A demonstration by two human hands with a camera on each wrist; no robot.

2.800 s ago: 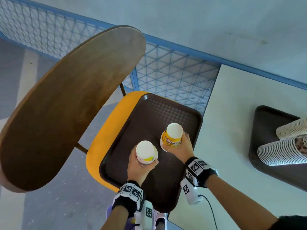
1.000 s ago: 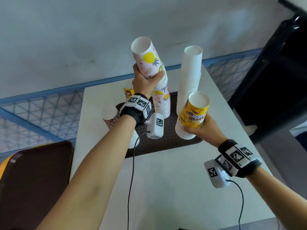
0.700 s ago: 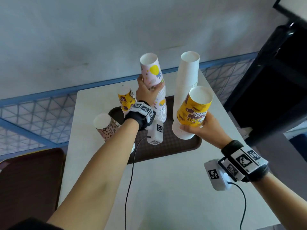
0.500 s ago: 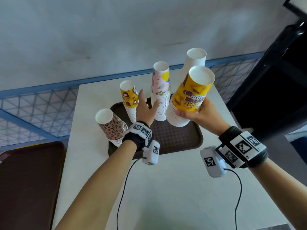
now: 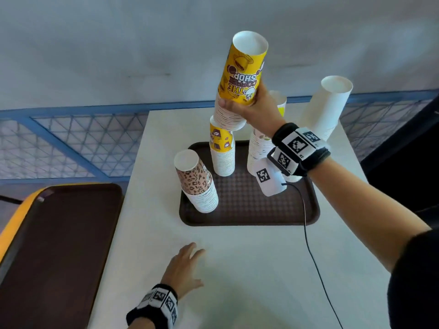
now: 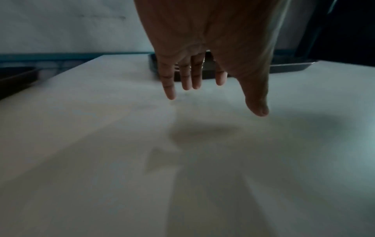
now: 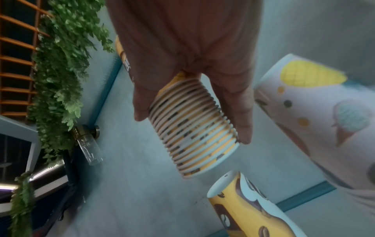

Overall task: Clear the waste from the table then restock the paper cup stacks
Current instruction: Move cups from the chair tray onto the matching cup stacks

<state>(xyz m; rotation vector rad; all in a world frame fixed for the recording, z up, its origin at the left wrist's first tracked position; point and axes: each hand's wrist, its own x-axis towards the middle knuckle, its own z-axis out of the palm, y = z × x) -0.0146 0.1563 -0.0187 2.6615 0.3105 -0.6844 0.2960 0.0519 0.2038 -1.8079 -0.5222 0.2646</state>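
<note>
Right hand [image 5: 255,108] is gripping a nested stack of yellow cups [image 5: 242,74], fingers and thumb wrapped around the ribbed rims; the stack is upside down and tilted, lifted in the air. Its lower open end is hanging just above the yellow stack on the tray [image 5: 222,150], not seated on it: the right wrist view is showing a gap between the held rims [image 7: 194,128] and the top of the stack below [image 7: 243,206].

Left hand [image 5: 184,269] is holding nothing, fingers straight and spread, hovering low over the white table [image 5: 237,269] on the near side. In the left wrist view the fingertips [image 6: 171,94] are pointing toward the tray; contact with the table surface is unclear.

Brown tray [image 5: 249,210] is sitting on the table's far half, carrying four stacks: leopard-print stack [image 5: 197,184] at front left, leaning; the yellow stack behind it; an ice-cream-print stack [image 7: 316,102] partly hidden behind the right wrist; a tall plain white stack [image 5: 325,110] at far right, leaning outward.

Second brown tray [image 5: 54,245] is lying off the table's left edge, on something yellow.
</note>
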